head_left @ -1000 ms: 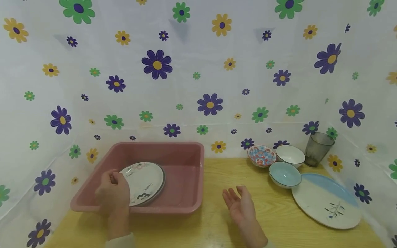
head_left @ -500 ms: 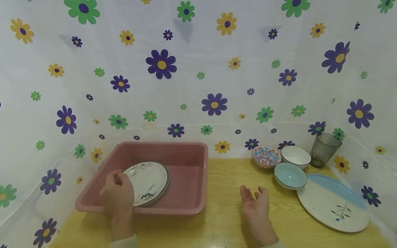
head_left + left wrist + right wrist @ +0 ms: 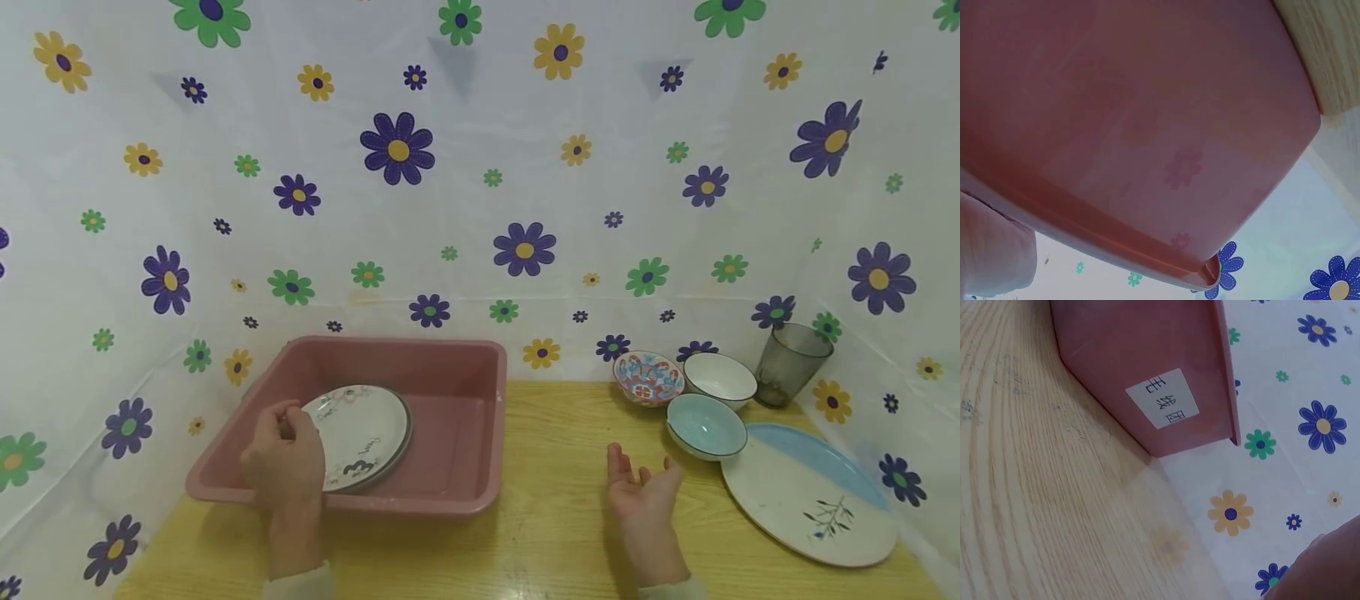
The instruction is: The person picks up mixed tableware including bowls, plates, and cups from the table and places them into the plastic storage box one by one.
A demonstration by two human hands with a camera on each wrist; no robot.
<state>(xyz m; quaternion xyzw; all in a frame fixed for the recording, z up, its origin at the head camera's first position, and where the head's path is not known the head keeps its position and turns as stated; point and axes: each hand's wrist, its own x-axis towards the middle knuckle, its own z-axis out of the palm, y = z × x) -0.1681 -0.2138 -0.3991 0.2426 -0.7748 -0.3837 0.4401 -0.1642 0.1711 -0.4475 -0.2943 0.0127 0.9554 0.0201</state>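
My left hand (image 3: 285,462) is over the near left part of a pink plastic basin (image 3: 459,442), its fingers loosely curled and partly hidden. Just right of it, a round white plate (image 3: 367,433) with a printed pattern lies in the basin on top of a dark-rimmed plate. No held thing shows in that hand; part of it (image 3: 994,250) appears beside the basin rim in the left wrist view. My right hand (image 3: 643,512) is above the table with fingers spread and palm turned up, holding nothing. Nearest to it is a light blue bowl (image 3: 707,427).
Behind the blue bowl stand a red-and-blue patterned bowl (image 3: 648,377), a white bowl (image 3: 720,377) and a grey glass tumbler (image 3: 793,362). A large oval plate (image 3: 795,492) lies at the right. Flowered cloth (image 3: 450,208) walls the wooden table (image 3: 555,450).
My right hand has moved to the right, toward the blue bowl, and its fingers have spread. My left hand keeps its place by the plate. The view has shifted slightly.
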